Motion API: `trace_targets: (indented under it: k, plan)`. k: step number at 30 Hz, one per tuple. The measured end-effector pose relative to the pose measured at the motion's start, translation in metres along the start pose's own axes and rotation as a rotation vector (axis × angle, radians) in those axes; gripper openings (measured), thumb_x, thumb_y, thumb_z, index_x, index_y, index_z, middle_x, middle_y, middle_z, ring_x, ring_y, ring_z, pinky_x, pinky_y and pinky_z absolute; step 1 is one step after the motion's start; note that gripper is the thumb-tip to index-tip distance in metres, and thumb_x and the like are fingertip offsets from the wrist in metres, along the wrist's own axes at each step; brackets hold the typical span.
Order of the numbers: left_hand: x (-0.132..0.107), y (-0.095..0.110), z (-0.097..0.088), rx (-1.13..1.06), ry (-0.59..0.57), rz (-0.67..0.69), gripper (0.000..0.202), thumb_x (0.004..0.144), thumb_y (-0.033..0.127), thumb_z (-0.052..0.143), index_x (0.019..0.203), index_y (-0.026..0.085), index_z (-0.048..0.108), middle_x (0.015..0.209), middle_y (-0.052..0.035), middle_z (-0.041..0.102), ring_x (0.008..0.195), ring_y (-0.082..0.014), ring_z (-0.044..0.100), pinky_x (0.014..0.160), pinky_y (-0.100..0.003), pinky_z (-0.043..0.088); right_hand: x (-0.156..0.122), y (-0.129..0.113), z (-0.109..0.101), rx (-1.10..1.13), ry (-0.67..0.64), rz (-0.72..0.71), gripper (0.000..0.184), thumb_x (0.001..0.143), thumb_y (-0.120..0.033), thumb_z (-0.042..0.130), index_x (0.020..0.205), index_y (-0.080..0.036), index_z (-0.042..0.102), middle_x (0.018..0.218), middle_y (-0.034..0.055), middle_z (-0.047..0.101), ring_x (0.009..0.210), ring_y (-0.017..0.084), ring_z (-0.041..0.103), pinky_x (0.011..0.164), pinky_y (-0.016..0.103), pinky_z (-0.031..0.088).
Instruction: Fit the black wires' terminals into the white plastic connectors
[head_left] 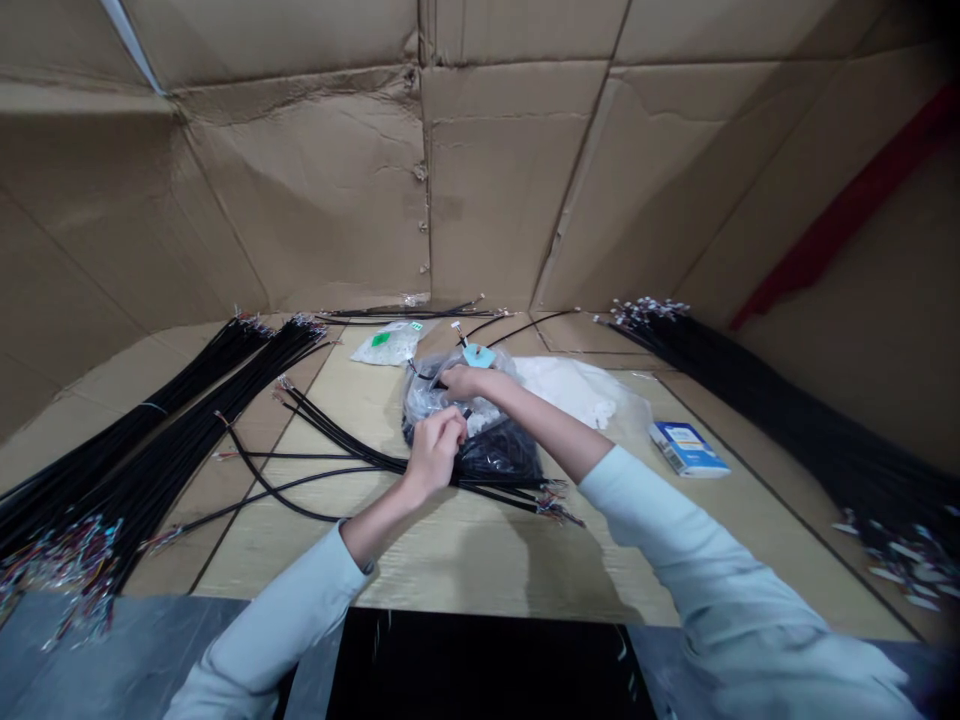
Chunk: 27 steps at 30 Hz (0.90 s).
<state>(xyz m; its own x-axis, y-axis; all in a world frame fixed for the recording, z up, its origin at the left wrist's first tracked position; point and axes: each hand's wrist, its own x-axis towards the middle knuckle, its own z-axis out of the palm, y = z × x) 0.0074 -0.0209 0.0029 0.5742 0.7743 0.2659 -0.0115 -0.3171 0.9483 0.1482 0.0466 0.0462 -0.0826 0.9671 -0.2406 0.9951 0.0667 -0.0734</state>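
Observation:
My left hand (435,447) and my right hand (466,381) meet over a clear plastic bag (495,445) full of black parts at the middle of the bench. The left hand's fingers are curled and pinch the bag's plastic. My right hand is closed at the bag's far edge, holding a thin black cable (517,325) near a small light-blue piece (478,354). A few loose black cables (330,440) with coloured wire ends run under the bag from the left.
Thick bundles of black cables lie at the left (150,440) and along the right (787,410). A blue-and-white small box (686,449) sits right of the bag, a white bag (581,390) behind it, a small bag with a green label (386,343) farther back. Cardboard walls surround the bench.

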Motion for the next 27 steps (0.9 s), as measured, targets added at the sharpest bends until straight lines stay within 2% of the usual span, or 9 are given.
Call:
trace_targets:
  k: [3, 7, 13, 19, 24, 27]
  plan:
    - [0.0, -0.001, 0.0, 0.014, 0.006, 0.005, 0.024, 0.079, 0.029, 0.034, 0.059, 0.016, 0.04, 0.053, 0.0023, 0.039, 0.05, -0.0092, 0.037, 0.047, -0.021, 0.025, 0.003, 0.001, 0.005, 0.06, 0.021, 0.038, 0.029, 0.069, -0.013, 0.059, 0.097, -0.004, 0.065, 0.096, 0.0201, 0.065, 0.08, 0.022, 0.063, 0.067, 0.026, 0.046]
    - [0.001, -0.001, 0.0, 0.03, 0.01, -0.009, 0.024, 0.079, 0.029, 0.034, 0.06, 0.016, 0.04, 0.054, 0.0024, 0.039, 0.05, -0.0093, 0.037, 0.047, -0.021, 0.025, 0.001, 0.005, 0.012, 0.099, 0.072, 0.048, 0.021, 0.071, -0.008, 0.054, 0.089, -0.005, 0.066, 0.094, 0.0177, 0.066, 0.081, 0.02, 0.063, 0.07, 0.024, 0.045]
    - [0.001, -0.003, 0.0, 0.037, -0.002, -0.023, 0.024, 0.078, 0.029, 0.034, 0.06, 0.016, 0.04, 0.055, 0.0025, 0.04, 0.049, -0.0084, 0.036, 0.047, -0.02, 0.024, 0.002, 0.014, 0.013, 0.09, 0.043, -0.061, 0.029, 0.073, -0.004, 0.049, 0.097, -0.008, 0.065, 0.102, 0.0172, 0.064, 0.091, 0.022, 0.061, 0.076, 0.025, 0.044]
    - [0.001, -0.004, 0.001, 0.051, 0.002, -0.035, 0.024, 0.079, 0.031, 0.034, 0.061, 0.016, 0.041, 0.056, 0.0022, 0.042, 0.049, -0.0083, 0.036, 0.046, -0.02, 0.025, -0.011, 0.02, 0.005, 0.126, 0.109, -0.149, 0.03, 0.08, -0.003, 0.041, 0.101, -0.009, 0.062, 0.101, 0.0112, 0.064, 0.09, 0.016, 0.058, 0.077, 0.02, 0.041]
    - [0.001, -0.004, 0.001, 0.031, 0.0, -0.03, 0.025, 0.079, 0.03, 0.035, 0.061, 0.016, 0.041, 0.056, 0.0025, 0.041, 0.049, -0.0079, 0.035, 0.046, -0.019, 0.024, -0.025, 0.027, 0.004, 0.366, 0.243, -0.165, 0.028, 0.081, -0.003, 0.039, 0.098, -0.01, 0.061, 0.103, 0.0093, 0.064, 0.094, 0.013, 0.057, 0.082, 0.021, 0.041]
    - [0.001, -0.004, 0.001, 0.03, -0.003, -0.031, 0.025, 0.079, 0.031, 0.035, 0.06, 0.016, 0.041, 0.055, 0.0026, 0.041, 0.048, -0.0079, 0.035, 0.046, -0.02, 0.024, -0.026, 0.028, 0.006, 0.436, 0.262, -0.15, 0.032, 0.077, 0.002, 0.037, 0.094, -0.009, 0.061, 0.1, 0.0092, 0.065, 0.091, 0.012, 0.058, 0.081, 0.02, 0.041]
